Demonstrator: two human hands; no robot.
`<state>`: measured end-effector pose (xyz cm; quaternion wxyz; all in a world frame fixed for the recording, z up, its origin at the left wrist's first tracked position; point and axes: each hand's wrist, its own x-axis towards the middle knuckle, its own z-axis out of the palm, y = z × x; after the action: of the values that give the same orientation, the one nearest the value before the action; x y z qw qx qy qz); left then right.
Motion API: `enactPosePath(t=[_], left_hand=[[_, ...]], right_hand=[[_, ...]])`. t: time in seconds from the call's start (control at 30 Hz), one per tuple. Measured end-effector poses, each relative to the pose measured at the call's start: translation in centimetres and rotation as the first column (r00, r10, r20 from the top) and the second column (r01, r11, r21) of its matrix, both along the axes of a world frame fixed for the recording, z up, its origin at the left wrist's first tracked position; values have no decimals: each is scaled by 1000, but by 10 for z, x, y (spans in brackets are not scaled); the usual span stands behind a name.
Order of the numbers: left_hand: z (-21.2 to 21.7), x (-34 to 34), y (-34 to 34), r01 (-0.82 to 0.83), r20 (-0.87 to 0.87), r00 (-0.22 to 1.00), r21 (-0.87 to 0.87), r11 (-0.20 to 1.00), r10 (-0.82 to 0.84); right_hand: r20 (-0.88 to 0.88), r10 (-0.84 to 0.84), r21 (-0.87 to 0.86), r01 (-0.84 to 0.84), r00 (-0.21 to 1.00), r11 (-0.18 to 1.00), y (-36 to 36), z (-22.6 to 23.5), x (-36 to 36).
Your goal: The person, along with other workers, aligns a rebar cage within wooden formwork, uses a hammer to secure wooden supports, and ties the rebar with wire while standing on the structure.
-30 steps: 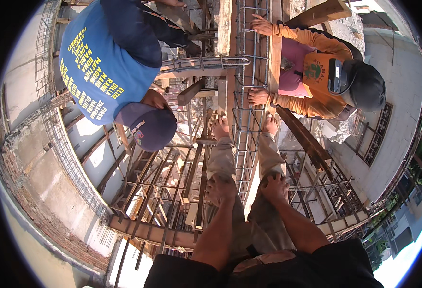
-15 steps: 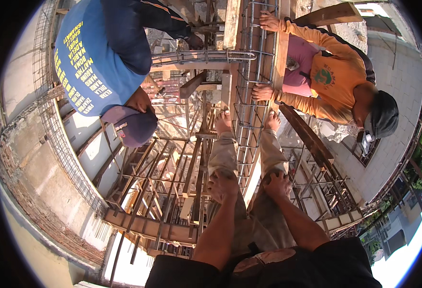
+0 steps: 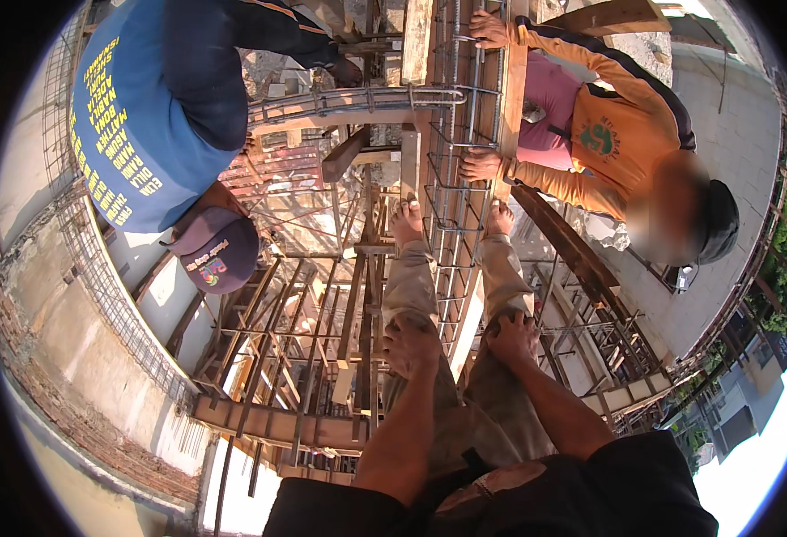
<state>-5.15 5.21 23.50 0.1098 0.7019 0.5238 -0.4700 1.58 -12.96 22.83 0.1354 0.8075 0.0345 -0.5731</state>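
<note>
My left hand (image 3: 411, 345) rests on my left knee, fingers curled over the khaki trouser leg. My right hand (image 3: 512, 338) lies on my right knee the same way. Neither holds a tool. My bare feet (image 3: 407, 219) stand on either side of a long steel rebar cage (image 3: 454, 192) that runs away from me between my legs. A person in an orange shirt (image 3: 621, 134) at the upper right grips the cage with both hands. A person in a blue shirt (image 3: 143, 116) with a maroon cap bends over at the upper left.
Below lies an open scaffold of timber props and planks (image 3: 322, 304), with a deep drop. A wooden beam (image 3: 277, 425) crosses below my knees. Rebar mesh (image 3: 107, 286) lines a concrete wall at left. Rooftops and trees show at right.
The person in orange has leaned further down to the right. The person in blue has shifted slightly up and left. My hands stay on my knees.
</note>
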Motion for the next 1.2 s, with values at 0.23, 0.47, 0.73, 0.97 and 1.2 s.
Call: enactPosePath(t=[0.23,0.47,0.73,0.97,1.2], left_hand=[[-10,4,2,-70,-59,996,-66,995,66],[-11,2,8,-71,-111,992,-77,995,62],[-12,13,15,-39,-114,993,-99,994,27],[-17,15,7,-1,-114,993,-97,995,-10],[-20,22,-11,17,-143,990,-44,999,-23]], right_hand=[[165,-345,256,297,924,920,-4,6,25],[736,-7,192,-199,676,961,-47,70,114],[583,-113,12,131,805,991,-66,72,170],[758,-15,156,-159,653,975,-105,51,156],[792,-53,187,-158,608,970,-106,47,159]])
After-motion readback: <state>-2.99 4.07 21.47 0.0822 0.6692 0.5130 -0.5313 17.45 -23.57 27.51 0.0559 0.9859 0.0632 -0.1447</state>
